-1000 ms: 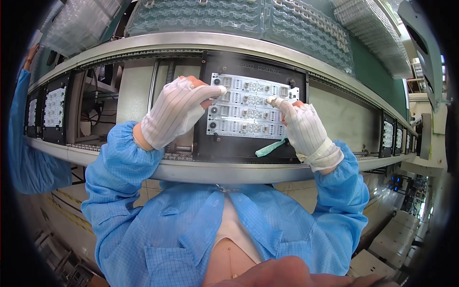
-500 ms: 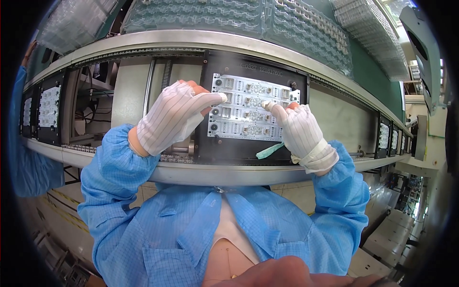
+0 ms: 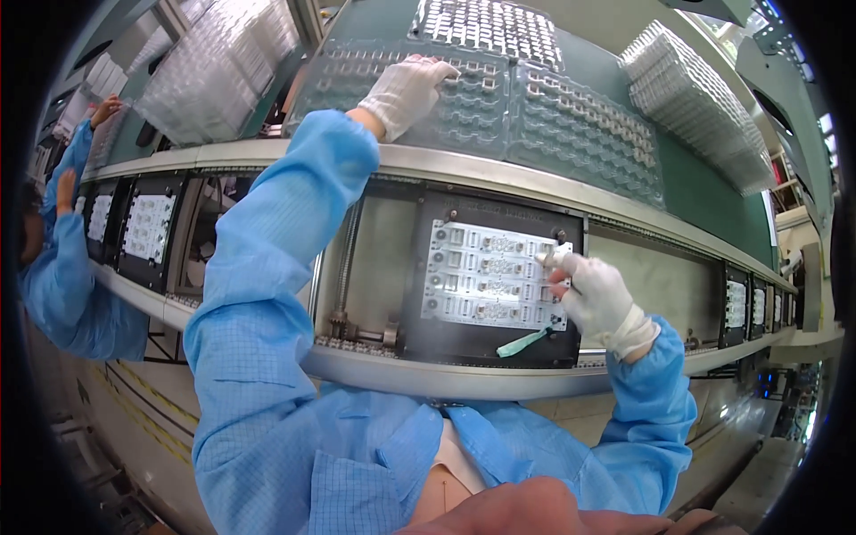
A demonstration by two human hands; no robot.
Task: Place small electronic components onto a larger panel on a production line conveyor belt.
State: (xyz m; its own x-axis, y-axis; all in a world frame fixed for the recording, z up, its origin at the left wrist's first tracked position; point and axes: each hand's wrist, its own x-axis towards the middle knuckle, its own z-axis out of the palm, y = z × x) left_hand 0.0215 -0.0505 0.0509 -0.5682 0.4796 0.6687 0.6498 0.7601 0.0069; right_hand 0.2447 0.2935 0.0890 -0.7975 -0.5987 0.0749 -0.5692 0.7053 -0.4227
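My left hand [image 3: 406, 96], in a white striped glove with bare fingertips, reaches over the far rail to a clear moulded tray [image 3: 473, 111] holding small parts. Its fingers bend together at a pocket near the top; what they grip, if anything, is too small to make out. On the conveyor, a black fixture plate [image 3: 499, 346] carries several white circuit boards [image 3: 495, 287] in rows. My right hand [image 3: 599, 299], gloved likewise, is over the boards' right end with its fingers curled together. Anything between those fingertips is hidden. A pale green strip [image 3: 524, 342] lies on the plate below the boards.
A second clear tray [image 3: 580, 125] adjoins the first, and a filled tray [image 3: 486, 27] lies behind. Stacks of clear trays stand at left [image 3: 214, 71] and right [image 3: 700, 107]. Metal rails [image 3: 401, 379] border the conveyor. A co-worker's blue sleeve [image 3: 71, 259] is at far left.
My left hand has left the boards and moved up and away to the clear tray. My right hand has shifted to the boards' right end. The view has tilted toward the trays.
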